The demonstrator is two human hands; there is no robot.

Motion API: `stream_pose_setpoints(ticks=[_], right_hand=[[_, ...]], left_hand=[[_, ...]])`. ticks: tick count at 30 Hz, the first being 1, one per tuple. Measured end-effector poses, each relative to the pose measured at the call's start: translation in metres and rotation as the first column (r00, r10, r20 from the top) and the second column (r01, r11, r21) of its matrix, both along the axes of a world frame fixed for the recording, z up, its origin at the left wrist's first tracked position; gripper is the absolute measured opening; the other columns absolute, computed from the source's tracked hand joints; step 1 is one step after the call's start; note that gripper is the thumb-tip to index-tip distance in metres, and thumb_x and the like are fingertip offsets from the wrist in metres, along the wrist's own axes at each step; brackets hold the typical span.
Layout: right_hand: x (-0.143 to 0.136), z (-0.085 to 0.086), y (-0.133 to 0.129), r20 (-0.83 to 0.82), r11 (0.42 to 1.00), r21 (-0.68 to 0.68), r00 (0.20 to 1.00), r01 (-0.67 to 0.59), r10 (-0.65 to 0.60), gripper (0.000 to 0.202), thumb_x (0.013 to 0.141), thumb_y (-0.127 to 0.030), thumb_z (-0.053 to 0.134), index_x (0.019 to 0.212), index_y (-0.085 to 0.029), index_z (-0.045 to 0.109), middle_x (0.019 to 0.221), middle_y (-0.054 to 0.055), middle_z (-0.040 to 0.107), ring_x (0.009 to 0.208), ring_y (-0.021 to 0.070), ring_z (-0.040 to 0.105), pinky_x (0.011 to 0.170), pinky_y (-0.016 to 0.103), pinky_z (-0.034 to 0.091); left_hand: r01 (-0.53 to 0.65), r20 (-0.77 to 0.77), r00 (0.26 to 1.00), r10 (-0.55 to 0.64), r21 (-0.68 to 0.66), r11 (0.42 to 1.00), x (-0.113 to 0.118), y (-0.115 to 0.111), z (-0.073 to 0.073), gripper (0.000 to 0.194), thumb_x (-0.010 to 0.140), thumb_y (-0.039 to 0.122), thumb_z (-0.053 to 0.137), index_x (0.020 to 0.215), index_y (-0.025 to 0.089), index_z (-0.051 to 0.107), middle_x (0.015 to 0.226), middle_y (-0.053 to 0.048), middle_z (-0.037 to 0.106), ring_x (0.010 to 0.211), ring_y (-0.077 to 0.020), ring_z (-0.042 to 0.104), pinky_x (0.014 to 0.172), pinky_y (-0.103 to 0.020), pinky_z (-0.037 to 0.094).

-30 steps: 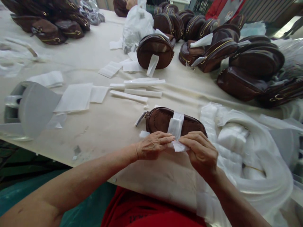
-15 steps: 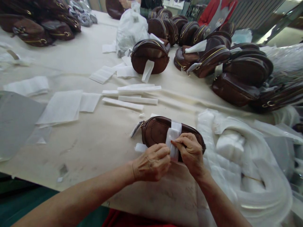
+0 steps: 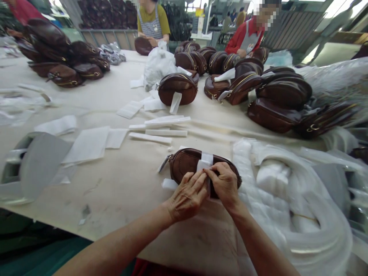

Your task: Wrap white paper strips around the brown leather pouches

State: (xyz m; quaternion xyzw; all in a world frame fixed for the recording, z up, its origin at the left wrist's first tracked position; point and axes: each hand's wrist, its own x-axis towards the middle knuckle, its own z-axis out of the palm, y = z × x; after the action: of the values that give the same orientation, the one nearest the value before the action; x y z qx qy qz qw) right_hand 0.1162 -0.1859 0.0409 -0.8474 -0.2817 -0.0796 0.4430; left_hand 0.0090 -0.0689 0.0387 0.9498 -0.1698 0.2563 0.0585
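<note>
A dark brown leather bag lies on the table in front of me, its zip pull at the left end. A white foam strip wraps across its middle. My left hand rests over the strip and the bag's near side, fingers stretched out. With thumb and forefinger, my right hand pinches the strip at the bag's middle. The strip's lower part is hidden behind my fingers. A small white piece pokes out by the bag's left end.
Narrow white strips and flat white sheets lie beyond and left. Coiled white foam takes up the right side. More brown bags stand farther back, with a heap at the far left. Co-workers are across the table.
My left hand has gone from curled fingers to fingers laid out over the strip. My right hand still pinches it. The view has tipped up, showing more of the co-workers.
</note>
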Motion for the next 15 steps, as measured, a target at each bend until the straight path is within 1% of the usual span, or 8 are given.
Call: stream_pose_setpoints(ticks=[3,6,8,9,11,12,14,15], right_hand=[[0.005,-0.002,0.005,-0.008,0.999,-0.017,0.999,0.040,-0.040,0.024,0.082,-0.033,0.056,0.062,-0.020,0.056,0.069,0.002,0.057,0.068,0.0170,0.053,0.067,0.031,0.043],[0.006,-0.001,0.010,-0.022,0.996,-0.027,0.996,0.080,-0.081,0.019,0.078,-0.029,0.060,0.062,-0.020,0.055,0.070,0.003,0.056,0.068,0.0177,0.053,0.067,0.032,0.045],[0.002,0.006,0.006,-0.028,0.997,0.010,0.997,0.074,-0.074,0.010,0.076,-0.025,0.061,0.070,-0.019,0.058,0.075,0.004,0.056,0.066,0.0162,0.054,0.067,0.032,0.047],[0.000,0.011,-0.002,-0.019,0.997,0.043,0.998,0.063,-0.062,0.006,0.077,-0.024,0.061,0.076,-0.018,0.059,0.079,0.004,0.057,0.065,0.0150,0.054,0.067,0.031,0.048],[-0.004,0.024,-0.030,0.049,0.993,0.102,0.997,0.055,-0.060,0.011,0.081,-0.024,0.058,0.090,-0.019,0.060,0.089,0.004,0.058,0.066,0.0130,0.056,0.066,0.028,0.049],[-0.004,0.031,-0.051,0.109,0.990,0.115,0.990,0.080,-0.093,0.013,0.083,-0.025,0.057,0.093,-0.019,0.060,0.093,0.005,0.059,0.069,0.0131,0.057,0.066,0.028,0.049],[0.001,0.042,-0.105,0.246,0.969,0.111,0.939,0.219,-0.241,0.013,0.084,-0.030,0.057,0.092,-0.020,0.061,0.095,0.006,0.060,0.080,0.0156,0.058,0.073,0.030,0.049],[0.006,0.047,-0.137,0.295,0.940,0.103,0.892,0.325,-0.342,0.015,0.084,-0.033,0.058,0.089,-0.020,0.062,0.094,0.006,0.061,0.086,0.0177,0.058,0.078,0.033,0.048]], left_hand=[[-0.006,-0.024,1.000,0.006,-0.024,1.000,0.003,0.000,0.002,0.025,0.090,0.019,0.044,0.107,0.006,0.058,0.131,-0.023,0.048,0.126,-0.0287,0.042,0.099,-0.045,0.037],[-0.001,-0.047,0.999,0.000,-0.027,1.000,0.006,0.001,0.003,0.023,0.090,0.020,0.043,0.100,0.008,0.060,0.131,-0.022,0.049,0.126,-0.0290,0.042,0.099,-0.046,0.037],[0.007,-0.050,0.999,-0.009,-0.033,0.999,0.006,0.001,0.005,0.022,0.090,0.020,0.043,0.098,0.009,0.061,0.129,-0.021,0.051,0.124,-0.0288,0.044,0.097,-0.046,0.038],[0.013,-0.048,0.999,-0.015,-0.039,0.999,0.005,0.001,0.006,0.022,0.090,0.020,0.043,0.098,0.009,0.061,0.128,-0.020,0.052,0.123,-0.0288,0.046,0.097,-0.046,0.038],[0.026,-0.036,0.999,-0.028,-0.053,0.998,0.004,0.001,0.008,0.020,0.090,0.019,0.044,0.098,0.010,0.060,0.126,-0.018,0.053,0.121,-0.0291,0.047,0.095,-0.045,0.038],[0.028,-0.025,0.999,-0.030,-0.059,0.998,0.004,0.001,0.007,0.019,0.090,0.018,0.045,0.099,0.011,0.060,0.126,-0.018,0.054,0.120,-0.0294,0.048,0.095,-0.046,0.038],[0.037,0.005,0.999,-0.037,-0.061,0.997,0.006,0.003,0.005,0.018,0.090,0.017,0.045,0.099,0.012,0.060,0.126,-0.017,0.054,0.119,-0.0300,0.049,0.093,-0.045,0.038],[0.046,0.021,0.999,-0.044,-0.059,0.997,0.007,0.005,0.003,0.017,0.090,0.017,0.046,0.098,0.012,0.060,0.125,-0.017,0.055,0.118,-0.0301,0.050,0.093,-0.045,0.038]])
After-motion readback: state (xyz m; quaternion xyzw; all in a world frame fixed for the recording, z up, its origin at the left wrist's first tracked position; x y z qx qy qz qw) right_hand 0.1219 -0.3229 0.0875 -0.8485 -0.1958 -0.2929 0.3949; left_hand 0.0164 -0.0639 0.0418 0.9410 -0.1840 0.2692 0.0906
